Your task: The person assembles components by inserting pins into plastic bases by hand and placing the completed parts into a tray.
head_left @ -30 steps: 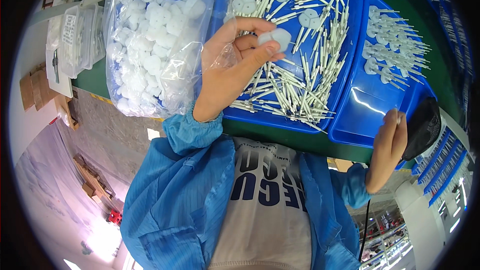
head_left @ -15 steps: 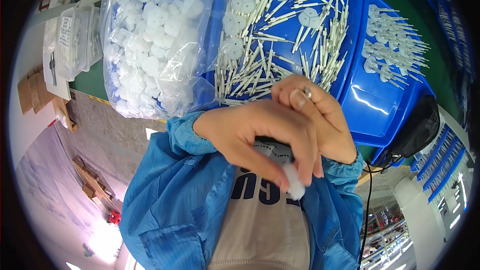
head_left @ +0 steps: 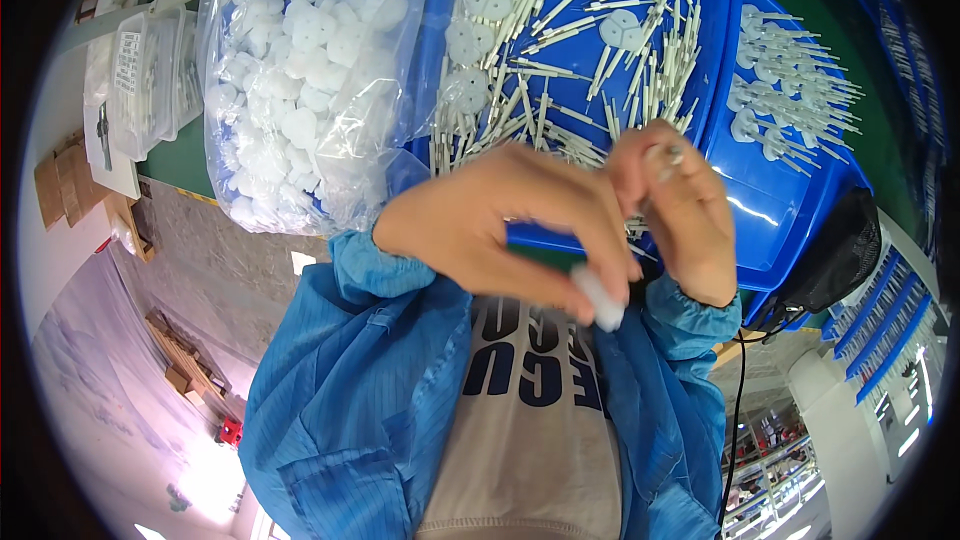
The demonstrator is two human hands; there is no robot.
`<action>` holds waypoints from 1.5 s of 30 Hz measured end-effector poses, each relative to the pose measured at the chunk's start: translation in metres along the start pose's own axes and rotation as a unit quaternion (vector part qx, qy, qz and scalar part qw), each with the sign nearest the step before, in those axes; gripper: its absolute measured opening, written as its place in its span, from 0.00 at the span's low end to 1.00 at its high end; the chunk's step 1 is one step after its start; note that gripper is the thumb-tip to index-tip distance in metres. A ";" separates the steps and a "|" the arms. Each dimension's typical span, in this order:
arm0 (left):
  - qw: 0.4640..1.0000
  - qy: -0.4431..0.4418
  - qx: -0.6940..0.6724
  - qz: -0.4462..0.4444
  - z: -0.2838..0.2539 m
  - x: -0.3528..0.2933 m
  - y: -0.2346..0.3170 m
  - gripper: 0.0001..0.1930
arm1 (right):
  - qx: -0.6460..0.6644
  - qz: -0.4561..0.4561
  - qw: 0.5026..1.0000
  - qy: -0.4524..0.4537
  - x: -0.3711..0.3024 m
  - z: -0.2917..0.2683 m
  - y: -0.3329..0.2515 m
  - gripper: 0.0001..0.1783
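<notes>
1. Well to the left of the left hand (head_left: 520, 215), a clear plastic bag (head_left: 310, 100) of round white discs lies on the green counter (head_left: 180, 160); its film looks soft and slippery, so it probably crumples if gripped.
2. The left hand is clamped, thumb against fingers, on a thin, round, white plastic disc (head_left: 598, 298), held nearly edge-on at its fingertips; blur hides whether several are stacked. It should be feather-light, smooth and slightly bendy: best pinched lightly at the rim.
3. Beyond both hands, a large blue plastic tray (head_left: 712, 60) carries slender cream rods (head_left: 655, 70), likely light, stiff and prone to rolling; mid-length seems the surest hold.
4. The right hand (head_left: 680, 210), just beside the left, has its fingers drawn together on a small pale-grey object (head_left: 668, 157), too blurred to identify.
5. To the right of the right hand, a smaller blue plastic tray (head_left: 770, 230) holds white discs with rods attached (head_left: 775, 95); their thin stems may snag, so lift by the disc.
</notes>
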State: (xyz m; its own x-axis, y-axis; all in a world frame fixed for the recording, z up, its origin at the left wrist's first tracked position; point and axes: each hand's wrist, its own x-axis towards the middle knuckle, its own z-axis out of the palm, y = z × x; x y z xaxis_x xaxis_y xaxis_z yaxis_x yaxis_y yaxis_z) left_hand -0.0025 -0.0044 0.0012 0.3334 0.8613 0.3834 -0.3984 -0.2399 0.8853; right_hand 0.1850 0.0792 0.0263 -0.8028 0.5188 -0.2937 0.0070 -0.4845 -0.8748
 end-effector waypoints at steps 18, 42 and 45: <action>0.894 0.441 0.082 -0.018 0.002 -0.013 -0.022 0.12 | -0.421 -0.116 0.890 0.134 0.012 0.031 0.018 0.05; 0.887 0.459 0.052 -0.005 0.001 -0.010 -0.024 0.11 | -0.660 -0.182 0.687 0.243 0.016 0.001 0.004 0.11; 0.891 0.447 0.083 -0.002 0.000 -0.011 -0.024 0.12 | -0.673 -0.253 0.663 0.210 0.023 0.006 0.014 0.12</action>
State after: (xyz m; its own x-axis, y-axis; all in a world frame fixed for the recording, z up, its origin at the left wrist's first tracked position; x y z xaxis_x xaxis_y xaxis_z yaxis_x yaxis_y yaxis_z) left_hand 0.0039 -0.0078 -0.0244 -0.5079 0.8574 0.0828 -0.2419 -0.2342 0.9416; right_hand 0.1630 0.0800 0.0098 -0.6707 0.6625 0.3335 0.5530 0.7463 -0.3705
